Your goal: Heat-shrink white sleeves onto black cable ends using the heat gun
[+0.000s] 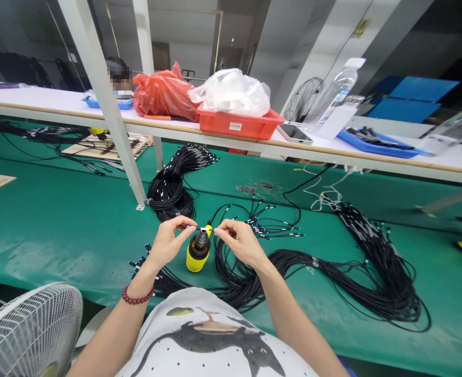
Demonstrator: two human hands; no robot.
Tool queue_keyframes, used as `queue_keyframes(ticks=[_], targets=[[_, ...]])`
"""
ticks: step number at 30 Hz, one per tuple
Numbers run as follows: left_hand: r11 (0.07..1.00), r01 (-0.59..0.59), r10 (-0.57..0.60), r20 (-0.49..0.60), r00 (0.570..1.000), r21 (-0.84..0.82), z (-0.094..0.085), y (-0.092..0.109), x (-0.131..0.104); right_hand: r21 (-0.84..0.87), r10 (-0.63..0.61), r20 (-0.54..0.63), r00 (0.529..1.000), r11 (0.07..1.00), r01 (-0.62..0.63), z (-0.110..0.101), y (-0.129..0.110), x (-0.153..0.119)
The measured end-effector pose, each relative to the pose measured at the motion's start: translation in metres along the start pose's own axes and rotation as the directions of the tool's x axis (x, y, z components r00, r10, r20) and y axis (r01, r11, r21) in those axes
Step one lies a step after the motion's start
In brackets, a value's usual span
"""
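Between my two hands a thin black cable with a short white sleeve [205,229] is stretched level. My left hand [168,242] pinches one side of it between thumb and fingertips. On the other side, my right hand [242,242] pinches it the same way. Just beneath the sleeve stands a yellow and black heat gun [195,260], its stepped nozzle pointing up. A long bundle of black cables [294,259] runs under my right forearm. Cable ends with blue and white tips [136,266] lie beside my left wrist.
On the green mat [97,225] lie another coiled cable bundle [172,193] and loose cable ends [262,225]. A shelf [168,125] crosses behind, bearing a red tray [241,124], a phone [295,133] and bottles. A white fan [30,330] stands lower left. Across the bench sits another person.
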State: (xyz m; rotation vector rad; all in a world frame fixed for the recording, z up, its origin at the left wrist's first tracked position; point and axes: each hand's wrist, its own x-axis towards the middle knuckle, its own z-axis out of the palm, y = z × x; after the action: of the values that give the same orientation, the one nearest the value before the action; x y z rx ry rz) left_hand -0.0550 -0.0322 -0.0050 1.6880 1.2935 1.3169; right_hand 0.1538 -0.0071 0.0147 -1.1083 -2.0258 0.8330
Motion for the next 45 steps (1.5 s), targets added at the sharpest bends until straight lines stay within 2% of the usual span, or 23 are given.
queue_keyframes(ticks=[8,13,15,17,19,20,22,23,25,28,32,38,42,45], targets=[[0.979,-0.132,0.138,-0.029,0.990,0.153,0.001,0.000,0.000,0.006,0.009,-0.038,0.999,1.000,-0.009,0.001,0.000,-0.001],[0.989,-0.087,0.099,-0.096,0.991,0.116,0.000,0.002,0.000,0.128,0.053,-0.047,0.998,0.991,-0.046,0.003,0.004,0.002],[0.993,-0.050,0.065,-0.140,0.988,0.105,-0.004,-0.004,-0.001,0.222,0.108,-0.129,0.986,0.972,-0.077,0.004,0.021,0.005],[0.990,-0.006,0.029,-0.161,0.987,0.143,-0.011,-0.021,-0.005,0.298,0.220,-0.302,0.927,0.946,-0.127,0.005,0.049,0.006],[0.971,0.040,-0.011,-0.124,0.992,0.236,-0.017,-0.049,-0.013,0.305,0.377,-0.471,0.798,0.918,-0.254,0.008,0.084,0.001],[0.949,0.058,-0.032,-0.086,0.996,0.309,-0.019,-0.067,-0.018,0.304,0.425,-0.481,0.767,0.901,-0.309,0.010,0.100,-0.004],[0.843,0.115,-0.175,0.067,0.982,0.526,-0.019,-0.104,-0.032,0.296,0.474,-0.438,0.764,0.878,-0.375,0.016,0.128,-0.017],[0.760,0.119,-0.279,0.156,0.947,0.639,-0.017,-0.122,-0.039,0.290,0.486,-0.395,0.780,0.871,-0.396,0.021,0.137,-0.024],[0.711,0.105,-0.362,0.233,0.903,0.696,-0.011,-0.150,-0.054,0.282,0.482,-0.277,0.831,0.868,-0.409,0.032,0.146,-0.037],[0.669,0.048,-0.413,0.317,0.853,0.742,-0.002,-0.172,-0.070,0.283,0.425,-0.071,0.902,0.876,-0.391,0.047,0.144,-0.049],[0.637,-0.041,-0.436,0.403,0.804,0.770,-0.001,-0.176,-0.073,0.277,0.355,0.096,0.930,0.888,-0.367,0.057,0.138,-0.052],[0.626,-0.127,-0.443,0.485,0.754,0.769,-0.006,-0.179,-0.070,0.205,0.316,0.184,0.931,0.914,-0.350,0.058,0.135,-0.050],[0.614,-0.156,-0.421,0.488,0.765,0.774,-0.009,-0.174,-0.071,0.174,0.282,0.227,0.932,0.930,-0.324,0.056,0.125,-0.053],[0.601,-0.167,-0.390,0.470,0.792,0.781,-0.015,-0.156,-0.070,0.148,0.253,0.279,0.926,0.942,-0.301,0.054,0.115,-0.057]])
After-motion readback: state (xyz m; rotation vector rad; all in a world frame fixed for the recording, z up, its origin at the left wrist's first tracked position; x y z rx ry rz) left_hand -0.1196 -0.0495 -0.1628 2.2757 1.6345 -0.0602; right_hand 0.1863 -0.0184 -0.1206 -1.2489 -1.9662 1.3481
